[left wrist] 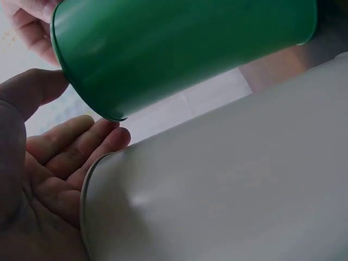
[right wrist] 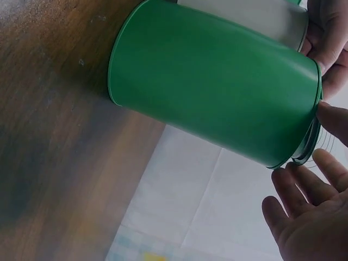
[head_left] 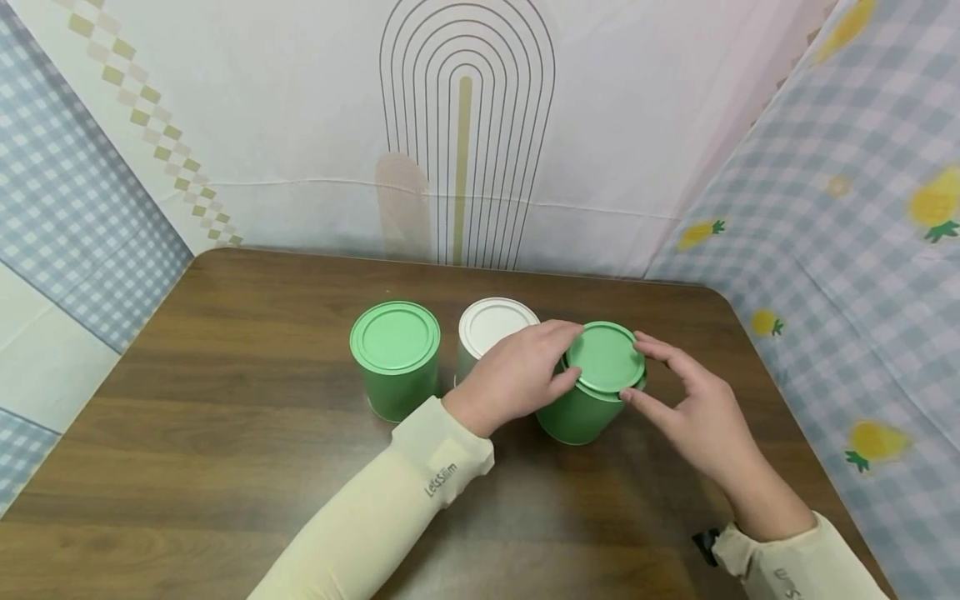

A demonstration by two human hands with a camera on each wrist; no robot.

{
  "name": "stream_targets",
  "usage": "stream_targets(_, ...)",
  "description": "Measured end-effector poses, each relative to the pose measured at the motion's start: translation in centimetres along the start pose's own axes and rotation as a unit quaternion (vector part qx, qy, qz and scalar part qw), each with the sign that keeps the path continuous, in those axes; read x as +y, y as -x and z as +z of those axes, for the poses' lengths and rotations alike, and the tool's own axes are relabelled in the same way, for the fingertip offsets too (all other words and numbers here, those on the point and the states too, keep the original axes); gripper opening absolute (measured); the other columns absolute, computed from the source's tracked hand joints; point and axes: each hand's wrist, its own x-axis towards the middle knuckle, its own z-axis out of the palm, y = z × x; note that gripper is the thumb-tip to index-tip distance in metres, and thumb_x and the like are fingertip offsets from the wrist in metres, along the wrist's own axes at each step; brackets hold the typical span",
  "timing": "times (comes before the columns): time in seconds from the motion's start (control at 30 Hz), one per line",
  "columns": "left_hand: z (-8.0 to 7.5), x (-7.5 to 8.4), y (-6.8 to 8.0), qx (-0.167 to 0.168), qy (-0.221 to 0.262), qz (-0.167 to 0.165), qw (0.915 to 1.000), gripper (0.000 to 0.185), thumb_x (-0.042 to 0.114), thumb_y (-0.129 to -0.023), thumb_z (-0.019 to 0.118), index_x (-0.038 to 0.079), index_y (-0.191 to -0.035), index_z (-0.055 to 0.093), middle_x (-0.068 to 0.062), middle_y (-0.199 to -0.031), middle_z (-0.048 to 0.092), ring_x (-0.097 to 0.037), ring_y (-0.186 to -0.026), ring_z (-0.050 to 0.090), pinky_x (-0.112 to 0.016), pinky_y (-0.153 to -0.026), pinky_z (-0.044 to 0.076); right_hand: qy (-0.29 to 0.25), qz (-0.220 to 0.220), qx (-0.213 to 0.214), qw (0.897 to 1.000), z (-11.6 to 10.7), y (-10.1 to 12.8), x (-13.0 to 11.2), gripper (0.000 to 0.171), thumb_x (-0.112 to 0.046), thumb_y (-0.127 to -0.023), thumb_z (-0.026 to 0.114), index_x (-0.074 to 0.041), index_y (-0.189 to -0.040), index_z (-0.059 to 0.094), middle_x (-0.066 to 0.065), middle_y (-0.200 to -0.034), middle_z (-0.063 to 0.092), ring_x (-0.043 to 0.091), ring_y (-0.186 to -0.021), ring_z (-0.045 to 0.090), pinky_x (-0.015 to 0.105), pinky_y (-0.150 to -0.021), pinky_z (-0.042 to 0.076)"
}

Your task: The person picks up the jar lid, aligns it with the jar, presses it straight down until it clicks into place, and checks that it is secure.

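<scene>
A green can (head_left: 576,418) stands at the right of a row, its green lid (head_left: 603,358) sitting askew on top. In the right wrist view, the lid (right wrist: 309,144) shows a gap along one side of the can's rim. My left hand (head_left: 517,371) grips the lid's left edge between thumb and fingers, reaching across in front of a white can (head_left: 497,321). From the other side, my right hand (head_left: 693,417) pinches the lid edge, thumb at the near side and index finger at the far side. The inside of the can is hidden.
Another green can (head_left: 401,387), with its lid on, stands left of the white can. All stand on a brown wooden table (head_left: 247,400). Behind it hangs a white patterned cloth (head_left: 300,108), and a checked cloth (head_left: 847,275) borders the right.
</scene>
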Motion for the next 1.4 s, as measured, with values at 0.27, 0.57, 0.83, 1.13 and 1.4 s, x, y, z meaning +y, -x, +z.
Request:
stream_targets(0.27,-0.12,0.15,-0.15,-0.005,-0.004,0.000,1.0000,0.048,0.028,-0.097,0.065,0.005,-0.139,0.057,-0.005,-0.136,0.061,-0.016,-0.126,0.057,-0.027,-0.106,0.046,-0.001,0.002,-0.007,1.000,0.05,0.02,-0.01,0.056,-0.011,-0.087,0.079,-0.013,-0.139,0.059,0.000,-0.146,0.055,0.001,-0.131,0.046,0.021,-0.101,0.042)
stream_targets(0.57,-0.24,0.15,-0.24,-0.014,0.003,-0.011,0.9998,0.050,0.030,-0.097,0.067,0.006,-0.139,0.056,-0.005,-0.137,0.060,-0.016,-0.126,0.056,-0.027,-0.106,0.045,-0.014,0.015,-0.003,1.000,0.25,-0.07,-0.16,0.050,-0.016,-0.091,0.075,-0.011,-0.138,0.060,0.004,-0.144,0.057,0.033,-0.130,0.053,0.059,-0.097,0.046)
stream_targets(0.83,-0.07,0.10,-0.21,-0.015,0.001,-0.007,0.9999,0.048,0.029,-0.097,0.065,0.006,-0.139,0.057,-0.004,-0.136,0.061,-0.015,-0.125,0.057,-0.027,-0.106,0.046,-0.011,0.015,-0.011,1.000,0.26,-0.29,-0.19,0.050,-0.019,-0.091,0.076,-0.007,-0.137,0.060,0.010,-0.141,0.060,0.039,-0.130,0.053,0.061,-0.099,0.045)
stream_targets(1.13,0.10,0.00,-0.12,-0.005,-0.004,-0.001,1.0000,0.044,0.027,-0.097,0.064,0.007,-0.136,0.059,-0.004,-0.134,0.062,-0.015,-0.123,0.058,-0.027,-0.104,0.047,-0.008,0.023,-0.020,1.000,0.29,-0.20,-0.40,0.050,-0.020,-0.090,0.078,-0.008,-0.135,0.062,0.007,-0.143,0.058,0.038,-0.130,0.053,0.061,-0.098,0.046)
stream_targets(1.4,0.26,-0.09,-0.14,-0.005,-0.007,0.000,1.0000,0.045,0.028,-0.097,0.064,0.007,-0.137,0.059,-0.004,-0.134,0.063,-0.015,-0.123,0.058,-0.028,-0.104,0.047,-0.009,0.017,-0.025,0.999,0.35,-0.20,-0.32,0.050,-0.019,-0.090,0.078,-0.007,-0.135,0.062,0.008,-0.144,0.057,0.040,-0.129,0.054,0.063,-0.096,0.046)
